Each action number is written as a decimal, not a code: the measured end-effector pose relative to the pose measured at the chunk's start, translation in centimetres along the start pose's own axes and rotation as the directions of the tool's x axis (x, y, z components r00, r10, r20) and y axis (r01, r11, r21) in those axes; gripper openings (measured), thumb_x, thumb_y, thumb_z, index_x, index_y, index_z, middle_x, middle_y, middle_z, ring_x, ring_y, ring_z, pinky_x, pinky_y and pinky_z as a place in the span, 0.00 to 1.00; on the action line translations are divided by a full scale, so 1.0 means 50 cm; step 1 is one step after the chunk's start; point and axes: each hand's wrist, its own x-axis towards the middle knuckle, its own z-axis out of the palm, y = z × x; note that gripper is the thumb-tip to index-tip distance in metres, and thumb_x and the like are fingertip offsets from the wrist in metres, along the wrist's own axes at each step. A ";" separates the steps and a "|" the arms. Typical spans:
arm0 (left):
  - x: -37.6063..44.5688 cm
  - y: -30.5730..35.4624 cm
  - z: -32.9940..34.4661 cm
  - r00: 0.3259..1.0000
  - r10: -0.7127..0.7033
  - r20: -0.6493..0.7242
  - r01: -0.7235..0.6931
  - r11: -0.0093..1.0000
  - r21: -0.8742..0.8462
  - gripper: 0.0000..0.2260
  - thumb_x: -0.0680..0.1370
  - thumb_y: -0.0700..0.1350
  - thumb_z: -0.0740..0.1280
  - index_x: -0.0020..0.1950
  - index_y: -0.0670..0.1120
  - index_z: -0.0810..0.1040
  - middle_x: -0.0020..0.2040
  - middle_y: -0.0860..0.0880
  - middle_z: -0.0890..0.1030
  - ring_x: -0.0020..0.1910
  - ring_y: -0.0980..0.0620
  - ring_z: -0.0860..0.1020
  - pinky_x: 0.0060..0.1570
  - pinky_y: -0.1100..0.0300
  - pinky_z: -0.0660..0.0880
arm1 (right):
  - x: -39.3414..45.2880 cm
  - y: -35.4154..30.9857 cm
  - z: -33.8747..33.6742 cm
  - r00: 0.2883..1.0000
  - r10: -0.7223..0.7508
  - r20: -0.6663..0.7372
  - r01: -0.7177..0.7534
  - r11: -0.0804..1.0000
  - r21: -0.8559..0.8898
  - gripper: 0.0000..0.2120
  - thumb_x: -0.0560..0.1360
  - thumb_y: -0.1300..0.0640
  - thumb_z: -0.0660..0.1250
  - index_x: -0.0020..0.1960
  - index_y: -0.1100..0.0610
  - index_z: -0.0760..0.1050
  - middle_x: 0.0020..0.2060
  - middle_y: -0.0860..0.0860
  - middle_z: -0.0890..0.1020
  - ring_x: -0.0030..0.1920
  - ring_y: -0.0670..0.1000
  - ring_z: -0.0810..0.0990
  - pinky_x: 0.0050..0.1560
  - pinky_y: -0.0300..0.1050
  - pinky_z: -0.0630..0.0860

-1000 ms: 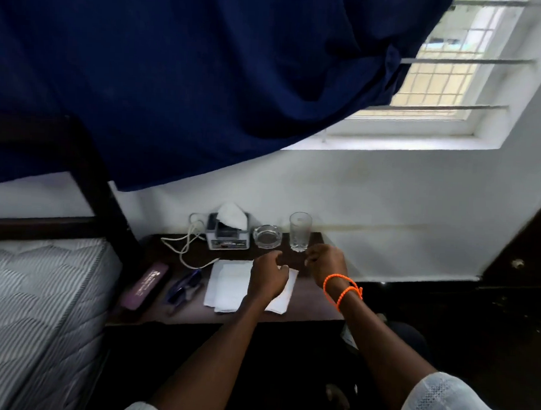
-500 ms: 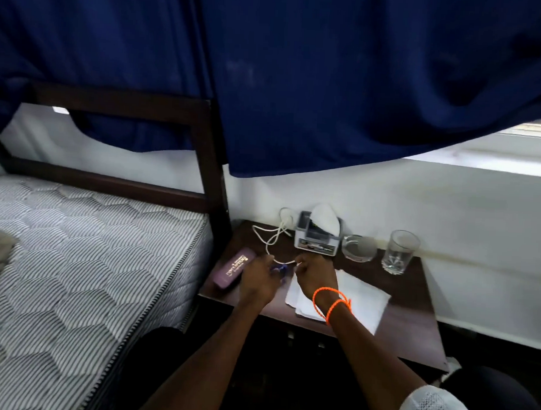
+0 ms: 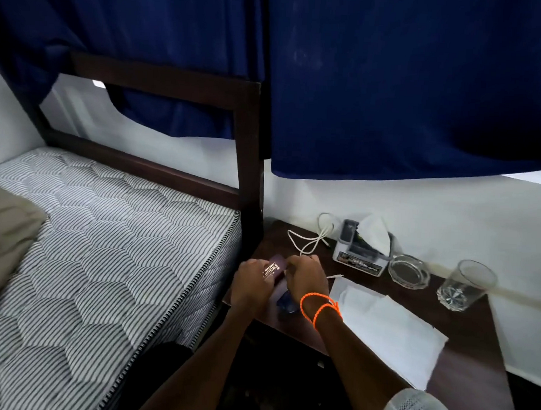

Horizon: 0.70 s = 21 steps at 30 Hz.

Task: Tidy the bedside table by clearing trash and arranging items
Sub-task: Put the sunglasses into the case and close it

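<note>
Left hand [image 3: 250, 289]: fingers wrapped around a purple glasses case [image 3: 272, 270] at the tabletop's left edge.
Right hand [image 3: 306, 279]: fingers curled down onto the case's other side; whether they grip it, I cannot tell. Orange cords circle the wrist.
Under the hands: a dark blue object [image 3: 285, 303], partly hidden.
Tabletop [image 3: 460, 368]: dark wood, carrying white paper sheets [image 3: 387, 331] near the front edge.
Back row: a coiled white cable [image 3: 311, 237], a grey tissue box [image 3: 358, 253], a glass ashtray [image 3: 409, 271] and a drinking glass [image 3: 465, 289], all near the white wall.
Room: a striped mattress [image 3: 105, 259] in a dark wooden bed frame [image 3: 249, 160] just left of the tabletop; a navy curtain [image 3: 392, 86] hangs above.
</note>
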 end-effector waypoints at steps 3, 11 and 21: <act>0.003 -0.014 0.013 1.000 -0.009 0.007 0.009 0.998 0.056 0.14 0.71 0.55 0.70 0.53 0.50 0.83 0.50 0.50 0.85 0.52 0.44 0.82 0.50 0.48 0.79 | 0.010 0.001 0.012 1.000 -0.003 0.007 0.003 1.000 0.001 0.07 0.74 0.60 0.62 0.45 0.55 0.78 0.40 0.53 0.81 0.54 0.56 0.74 0.44 0.47 0.74; 0.000 -0.033 0.011 0.987 -0.143 0.074 0.140 0.989 0.041 0.31 0.68 0.54 0.75 0.70 0.48 0.75 0.62 0.45 0.81 0.62 0.42 0.78 0.63 0.48 0.74 | 0.020 -0.002 0.031 0.999 -0.036 0.006 0.036 0.999 -0.013 0.08 0.74 0.58 0.65 0.51 0.54 0.81 0.45 0.52 0.82 0.56 0.56 0.74 0.49 0.49 0.76; -0.012 0.036 -0.095 0.978 -0.211 -0.011 0.190 0.902 -0.389 0.32 0.67 0.53 0.81 0.68 0.45 0.77 0.56 0.45 0.85 0.50 0.52 0.81 0.51 0.64 0.72 | 0.001 -0.039 -0.067 0.983 -0.165 -0.078 0.170 0.984 0.061 0.11 0.71 0.52 0.68 0.53 0.47 0.81 0.48 0.48 0.83 0.55 0.52 0.76 0.50 0.44 0.76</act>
